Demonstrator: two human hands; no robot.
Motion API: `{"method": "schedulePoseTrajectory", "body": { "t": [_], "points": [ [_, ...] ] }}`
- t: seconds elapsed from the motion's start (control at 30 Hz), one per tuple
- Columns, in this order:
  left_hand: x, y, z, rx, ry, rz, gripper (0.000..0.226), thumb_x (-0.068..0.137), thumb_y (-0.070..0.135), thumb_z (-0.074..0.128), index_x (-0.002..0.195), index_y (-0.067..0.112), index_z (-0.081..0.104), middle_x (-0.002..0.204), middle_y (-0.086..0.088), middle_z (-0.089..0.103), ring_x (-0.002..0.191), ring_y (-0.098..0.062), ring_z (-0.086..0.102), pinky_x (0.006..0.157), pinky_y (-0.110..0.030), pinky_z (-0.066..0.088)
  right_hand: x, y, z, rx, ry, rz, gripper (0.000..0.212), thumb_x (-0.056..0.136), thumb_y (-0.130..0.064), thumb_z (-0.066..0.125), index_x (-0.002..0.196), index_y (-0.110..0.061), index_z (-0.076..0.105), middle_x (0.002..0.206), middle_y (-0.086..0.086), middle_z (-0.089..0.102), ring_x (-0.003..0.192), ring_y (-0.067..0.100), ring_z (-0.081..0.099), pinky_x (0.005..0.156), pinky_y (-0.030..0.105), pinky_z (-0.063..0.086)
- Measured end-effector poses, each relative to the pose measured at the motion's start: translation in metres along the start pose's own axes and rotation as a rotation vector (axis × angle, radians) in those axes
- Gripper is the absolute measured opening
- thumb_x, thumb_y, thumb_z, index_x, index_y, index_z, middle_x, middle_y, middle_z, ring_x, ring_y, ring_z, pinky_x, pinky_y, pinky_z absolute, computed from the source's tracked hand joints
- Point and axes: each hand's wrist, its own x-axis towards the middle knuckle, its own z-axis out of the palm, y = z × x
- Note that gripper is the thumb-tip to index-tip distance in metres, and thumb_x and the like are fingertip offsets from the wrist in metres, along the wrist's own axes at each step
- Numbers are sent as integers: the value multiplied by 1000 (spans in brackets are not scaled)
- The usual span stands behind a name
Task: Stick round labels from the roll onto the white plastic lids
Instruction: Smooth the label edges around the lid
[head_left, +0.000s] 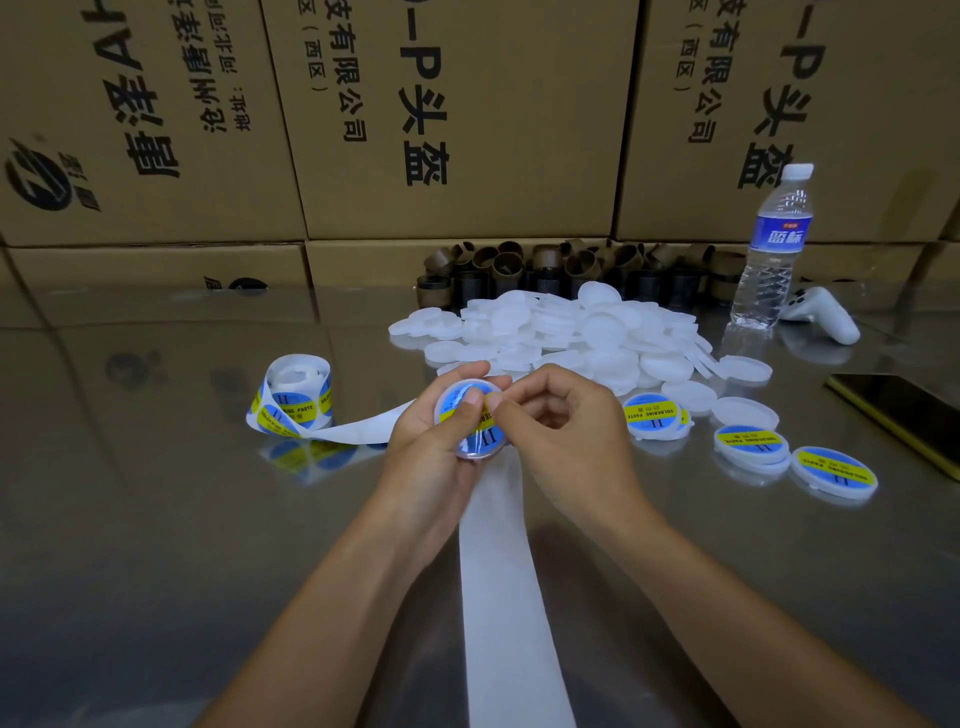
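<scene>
Blue-yellow labels (470, 418); white lids (571, 332)

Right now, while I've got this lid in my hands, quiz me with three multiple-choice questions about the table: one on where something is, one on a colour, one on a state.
1. Where is the label roll relative to the left hand and right hand?
A. To their left. B. To their right. C. Between them.
2. What colours are the round labels?
A. Red and white. B. Green and black. C. Blue and yellow.
3. What state is the lid in the left hand?
A. Bare. B. Labelled, with a thumb pressing on it. C. Cracked in two.

Answers:
1 A: the roll stands on the table, left of both hands.
2 C: blue discs with a yellow band show on the roll and on the finished lids.
3 B: the left thumb presses the label while the right hand pinches the lid's edge.
</scene>
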Motion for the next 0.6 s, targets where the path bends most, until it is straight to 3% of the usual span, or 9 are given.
{"method": "schedulePoseTrajectory", "body": {
  "t": [0.1, 0.27, 0.37, 0.53, 0.6],
  "points": [
    [-1, -1, 1, 19, -38, -11, 18, 93, 7, 47, 106, 8, 60, 105, -18, 64, 95, -26, 66, 79, -28, 56, -1, 2, 1, -158, 47, -69, 18, 82, -16, 66, 67, -21, 59, 53, -7, 58, 51, 3, 53, 50, 12, 41],
    [-3, -4, 2, 61, -96, -8, 18, 95, 10, 44, 105, 9, 60, 85, -4, 72, 76, -15, 70, 65, -21, 56, -1, 6, 1, -400, 85, -128, 20, 84, -27, 58, 68, -23, 47, 48, -10, 49, 52, 8, 49, 48, 22, 37],
    [-3, -4, 2, 38, -94, -10, 21, 93, 17, 44, 104, 9, 60, 86, -6, 72, 76, -16, 70, 68, -23, 57, -1, 8, -3, -541, 65, -126, 26, 86, -42, 52, 71, -22, 43, 50, -11, 44, 52, 8, 47, 48, 26, 33],
    [-1, -6, 1, -44, -64, -35, 24, 95, 21, 43, 103, 9, 61, 99, -10, 70, 98, -26, 67, 84, -31, 55, 2, 6, -5, -288, 9, 48, 28, 83, -46, 62, 77, -20, 57, 56, -3, 57, 54, 8, 55, 55, 31, 46],
    [-1, -5, 1, -64, -76, -34, 25, 90, 24, 46, 103, 10, 62, 101, -10, 71, 99, -27, 66, 81, -31, 55, 4, 3, -5, -163, -46, 114, 29, 84, -42, 64, 80, -13, 64, 68, 7, 67, 66, 18, 64, 68, 40, 54]
  ]
}}
